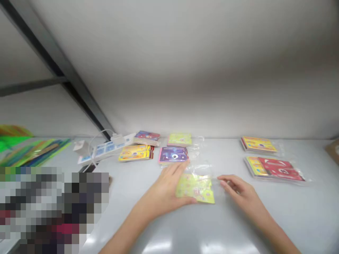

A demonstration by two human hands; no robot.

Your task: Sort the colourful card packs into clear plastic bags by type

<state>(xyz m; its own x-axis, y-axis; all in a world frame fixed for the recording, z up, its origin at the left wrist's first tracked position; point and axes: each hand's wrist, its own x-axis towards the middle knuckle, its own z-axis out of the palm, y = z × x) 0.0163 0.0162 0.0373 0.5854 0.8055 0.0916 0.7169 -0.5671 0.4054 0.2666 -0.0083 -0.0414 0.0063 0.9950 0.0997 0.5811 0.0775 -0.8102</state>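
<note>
A yellow-green card pack (198, 188) in a clear plastic sleeve lies on the grey table in the middle. My left hand (169, 188) rests over its left side, thumb along the lower edge and fingers spread towards the upper edge. At the right end of the clear sleeve is my right hand (235, 187), its thumb and forefinger pinched together at the plastic. Just beyond my left fingertips sits a dark blue card pack (173, 155), with another yellow-green pack (180, 139) behind it.
Red (282, 169) and yellow (259, 144) packs lie at the right. Further left are a yellow stack (134, 153), a red-blue stack (147, 137) and a white power strip (106, 150) with a cable. Colourful packages (37, 151) lie far left. A brown box edge (334, 151) shows far right.
</note>
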